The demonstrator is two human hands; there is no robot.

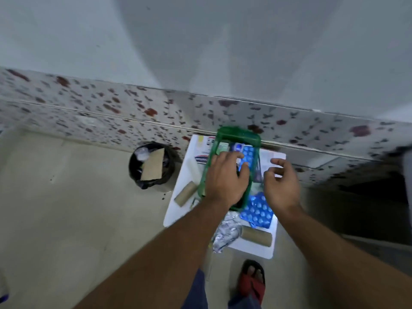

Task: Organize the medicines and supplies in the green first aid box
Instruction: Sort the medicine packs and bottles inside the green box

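The green first aid box (236, 134) stands open on a small white table (176, 210) by the wall. Inside it lies a blue blister pack (248, 152) beside other small packets. My left hand (225, 177) reaches into the box, thumb and fingers closed on the near end of that pack. My right hand (279, 186) hovers just right of the box, fingers curled apart and holding nothing. A second blue blister pack (257, 211), a crumpled silver foil strip (226, 233) and two tan rolls (186, 194) (256, 236) lie on the table.
Printed leaflets (201, 152) lie under the box's far left side. A black bin (151, 166) with cardboard in it stands left of the table. The speckled wall base runs behind. My foot in a red sandal (253, 279) is below the table.
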